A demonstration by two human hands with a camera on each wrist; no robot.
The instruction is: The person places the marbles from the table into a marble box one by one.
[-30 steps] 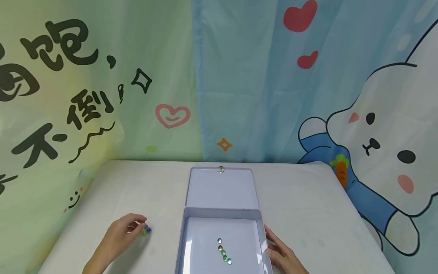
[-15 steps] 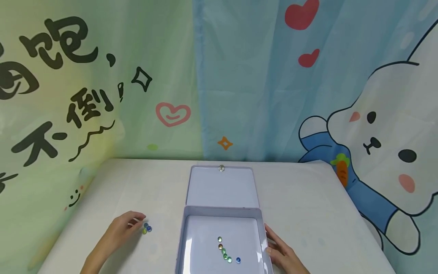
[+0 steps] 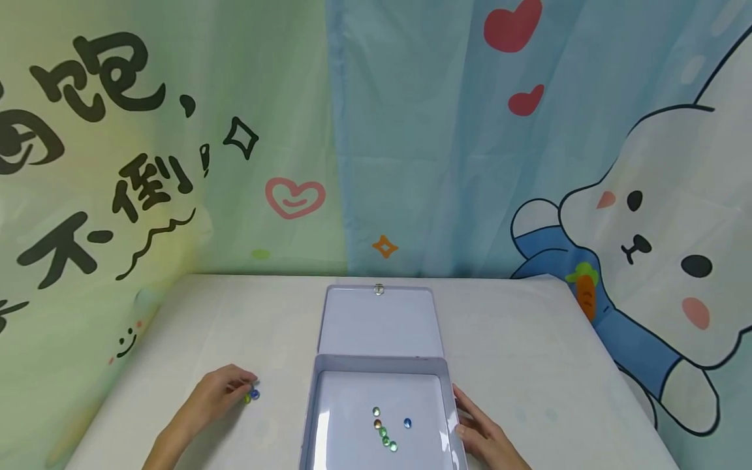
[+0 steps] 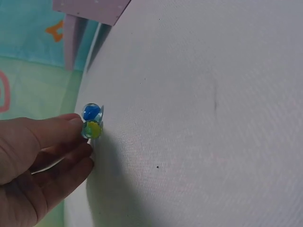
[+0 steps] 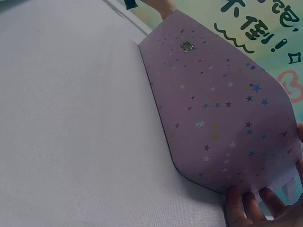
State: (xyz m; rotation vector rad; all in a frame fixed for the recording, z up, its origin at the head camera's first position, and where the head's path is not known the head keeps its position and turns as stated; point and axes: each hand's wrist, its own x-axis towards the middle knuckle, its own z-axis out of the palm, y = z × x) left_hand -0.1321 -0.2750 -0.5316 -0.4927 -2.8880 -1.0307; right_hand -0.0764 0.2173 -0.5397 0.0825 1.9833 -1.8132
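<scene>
left wrist view: left fingers [image 4: 71, 179] at round, glassy marbles [image 4: 91, 114], pinching or not i cannot tell.

The left hand [image 3: 216, 393] has curved fingers [image 4: 71, 179] near its thumb [image 4: 52, 131], perhaps pinching; the right hand [image 3: 486, 436] has fingers slightly apart.

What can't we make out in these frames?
Left hand: head view, whether it pinches a marble; the hand itself hides the contact.
Marbles beside it: exact count; hand partly covers them in head view, they overlap in left wrist view.
Box: near end cut off by head view's bottom edge; interior hidden behind its starry outside in right wrist view.
Right hand: partly cut off by right wrist view's edges.
</scene>
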